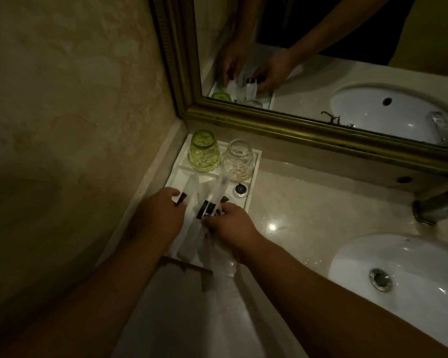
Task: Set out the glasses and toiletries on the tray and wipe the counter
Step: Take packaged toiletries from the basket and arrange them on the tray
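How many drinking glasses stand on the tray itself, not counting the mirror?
2: a green glass at the back left of the tray, a clear glass beside it on its right.

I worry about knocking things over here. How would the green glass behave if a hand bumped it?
The green glass stands mouth-down on the white tray, so it probably resists tipping. On that smooth tray it may slide into the clear glass close beside it. Being glass, it could chip.
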Tool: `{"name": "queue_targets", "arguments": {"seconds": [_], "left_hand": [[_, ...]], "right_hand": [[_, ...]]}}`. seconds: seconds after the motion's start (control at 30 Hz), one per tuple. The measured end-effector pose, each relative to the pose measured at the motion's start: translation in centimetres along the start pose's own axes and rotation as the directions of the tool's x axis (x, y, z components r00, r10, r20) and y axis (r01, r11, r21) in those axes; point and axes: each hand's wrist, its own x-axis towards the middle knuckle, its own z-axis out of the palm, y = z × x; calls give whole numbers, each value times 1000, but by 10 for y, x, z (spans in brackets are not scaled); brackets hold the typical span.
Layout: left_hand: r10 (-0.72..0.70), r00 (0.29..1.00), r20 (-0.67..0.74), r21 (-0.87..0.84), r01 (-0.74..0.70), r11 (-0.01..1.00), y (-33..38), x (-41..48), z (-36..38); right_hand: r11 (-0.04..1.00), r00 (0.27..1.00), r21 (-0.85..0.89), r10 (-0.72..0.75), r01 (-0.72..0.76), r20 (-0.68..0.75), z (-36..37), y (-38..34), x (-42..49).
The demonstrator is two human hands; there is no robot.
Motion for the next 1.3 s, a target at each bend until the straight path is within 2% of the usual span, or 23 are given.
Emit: {"name": "queue_targets", "arguments": {"seconds": [0.07,0.17,0.23,0.33,0.37,0.43,0.57,0.67,0.77,0.9,0.97,1.07,1.17,1.23,1.3], "left_hand": [[73,997,-17,130,-71,989,-3,0,1],[228,972,-51,346,-196,917,-7,0,3],[349,937,-18,500,-294,815,-11,0,3],[462,878,126,667,-420,616,-16,-2,6],[451,874,181,664,-447,600,-17,-3,7],[369,900,234,646,-427,632,-19,-5,10],[187,969,161,690,-246,680,-18,-2,6],[203,967,154,668,-253,699,-15,-4,5],[321,929,185,651,-360,668,-15,-4,9],[438,847,301,433,-531,728,-7,-3,22],[440,831,342,350,-547,761,-3,-5,27],[472,817,331,327,-568,755,2,-7,32],[456,862,220,295,-505,811,4,-5,34],[362,926,112,119,-374,920,3,-3,31],[233,962,142,-94,-221,971,-1,-3,30]], "right_hand": [[999,1000,-30,12,-12,-5,-1,2,0],[997,1000,-70,6,-8,-21,-1,4,-1],[996,1000,-87,1,-4,-26,-1,4,-2],[993,999,-118,-13,8,-43,0,3,-3],[993,999,-121,-20,13,-51,0,3,-3],[993,998,-113,-32,27,-47,2,2,-5],[995,998,-78,-58,60,30,8,-2,-7],[996,998,-78,-47,50,32,11,-4,-8],[995,998,-78,-58,59,4,8,-2,-8],[992,994,-102,-84,76,-76,-4,2,-9],[994,992,-97,-70,60,-103,-11,3,-9],[997,992,-67,-39,31,-122,-20,3,-11],[997,992,-64,-41,34,-123,-23,4,-11],[997,993,-54,-54,49,-105,-21,3,-12],[997,995,-40,-74,71,-64,-16,1,-13]]}}
